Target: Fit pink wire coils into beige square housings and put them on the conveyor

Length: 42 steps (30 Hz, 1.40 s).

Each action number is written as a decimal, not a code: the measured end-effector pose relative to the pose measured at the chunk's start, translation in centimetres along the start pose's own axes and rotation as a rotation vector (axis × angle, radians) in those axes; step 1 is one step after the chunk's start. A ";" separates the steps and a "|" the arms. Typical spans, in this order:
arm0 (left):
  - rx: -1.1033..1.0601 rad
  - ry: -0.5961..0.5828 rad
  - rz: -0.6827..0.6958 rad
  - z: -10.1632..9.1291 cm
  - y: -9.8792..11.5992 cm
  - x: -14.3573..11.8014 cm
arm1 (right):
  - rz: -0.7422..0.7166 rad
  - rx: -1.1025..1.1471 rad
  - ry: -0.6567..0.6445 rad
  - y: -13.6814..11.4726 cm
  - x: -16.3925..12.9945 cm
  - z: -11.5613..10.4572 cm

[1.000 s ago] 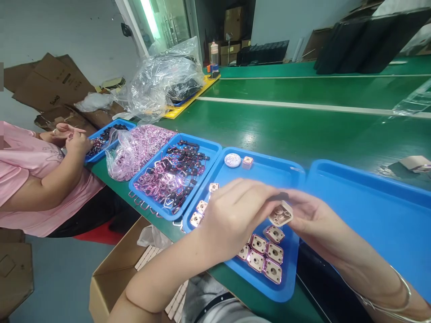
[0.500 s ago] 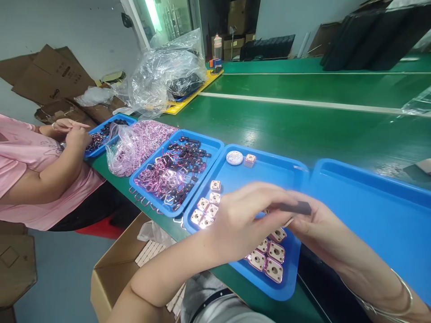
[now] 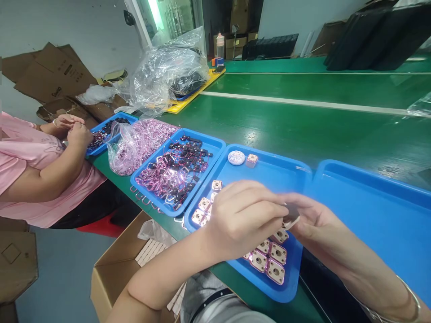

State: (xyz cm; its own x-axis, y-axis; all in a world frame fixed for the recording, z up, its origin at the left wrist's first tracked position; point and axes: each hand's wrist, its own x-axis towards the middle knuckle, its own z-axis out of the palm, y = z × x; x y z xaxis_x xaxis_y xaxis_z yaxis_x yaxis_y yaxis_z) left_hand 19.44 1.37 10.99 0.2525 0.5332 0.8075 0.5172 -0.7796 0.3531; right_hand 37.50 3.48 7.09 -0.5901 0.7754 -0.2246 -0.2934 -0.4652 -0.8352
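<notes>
Grip was shared between the left hand (image 3: 237, 220) and the right hand (image 3: 319, 226), which met over a blue tray (image 3: 279, 168) and closed on one small dark-sided piece (image 3: 291, 212) from opposite sides. The left fingertips pinched it along one side while the right thumb and fingers took the other, presumably because something that small sat steadier between two hands than in one. Its pale edge showed below the dark face; the fingers covered the rest, so its full shape could not be told.

Under the hands, square pieces (image 3: 258, 260) lay close together with their round holes upward, an order that probably kept each one easy to see and lift. More of them (image 3: 204, 204) stood in the tray's left part, some hidden by the left hand. At the far side, a round white thing (image 3: 236, 157) sat just beside a single block (image 3: 252, 160), apart from the rows, perhaps to avoid mixing.

Left of that tray stood another tray (image 3: 215, 140) of jumbled black and pink parts (image 3: 168, 175), its raised rim likely there to stop them scattering over the green table (image 3: 286, 116).
</notes>
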 end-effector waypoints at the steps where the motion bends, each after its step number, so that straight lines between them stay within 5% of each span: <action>1: 0.005 -0.011 -0.018 -0.2 0.0 0.0 | 0.000 0.007 0.010 0.1 0.0 0.0; 6: -0.033 -0.124 -0.077 -1.3 0.2 -0.3 | -0.038 0.058 0.047 0.1 0.0 0.1; 12: 0.197 -0.223 -0.007 -2.2 1.0 -1.4 | -0.071 0.031 0.023 0.0 0.1 0.4; 18: 0.121 -0.466 -0.185 -3.0 2.0 -1.0 | -0.095 -0.026 0.058 0.1 0.1 0.4; 27: -0.040 -0.381 -0.515 -1.7 1.9 -0.3 | -0.283 -0.221 0.180 0.5 0.3 0.4; 35: -0.051 -0.466 -0.547 -2.1 1.9 -0.1 | -0.182 -0.304 0.157 0.0 0.2 0.3; 42: -0.016 -0.412 -0.521 -0.9 1.9 -1.1 | -0.212 -0.378 0.195 0.7 0.3 0.0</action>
State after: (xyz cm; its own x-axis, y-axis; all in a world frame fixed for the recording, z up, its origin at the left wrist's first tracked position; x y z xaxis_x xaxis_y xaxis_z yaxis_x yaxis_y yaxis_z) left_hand 19.37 -0.96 11.23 0.2663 0.9212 0.2836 0.6446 -0.3890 0.6582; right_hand 37.10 3.43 6.46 -0.3835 0.9192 -0.0891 -0.0770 -0.1280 -0.9888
